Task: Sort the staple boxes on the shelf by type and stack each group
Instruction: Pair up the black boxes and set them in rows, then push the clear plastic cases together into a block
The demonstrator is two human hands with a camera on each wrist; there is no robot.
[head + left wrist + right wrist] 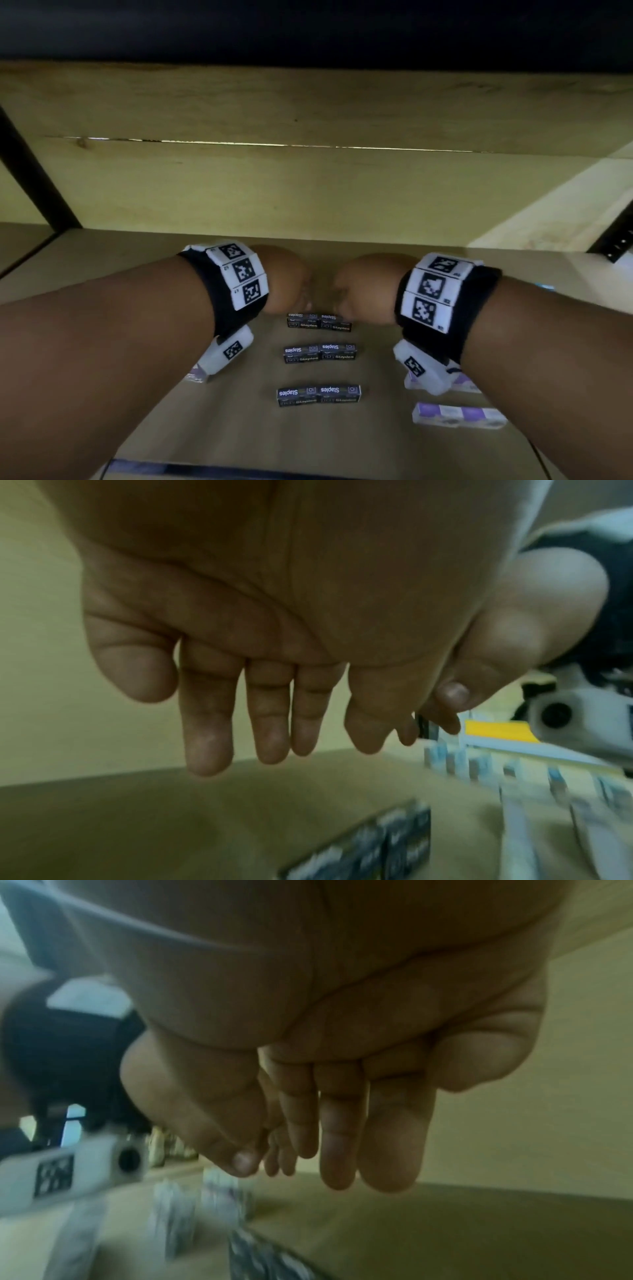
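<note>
Three pairs of black staple boxes lie in a row down the shelf floor: far [319, 322], middle [320, 353] and near [318, 394]. White-and-purple staple boxes lie at the right [459, 415] and, half hidden by my wrist, at the left [197, 376]. My left hand [284, 281] and right hand [370, 284] hang side by side, almost touching, just above the far black pair. In the left wrist view my left hand [267, 723] has straight fingers and holds nothing. The right wrist view shows my right hand [342, 1137] the same way. A blurred black box [377, 845] lies below.
The wooden shelf back wall [308, 178] stands close behind my hands. A black metal upright [37, 178] is at the left and a bracket [616, 240] at the right. Another white-and-purple box [466, 383] sits under my right wrist. Blurred white boxes [514, 777] lie to the right.
</note>
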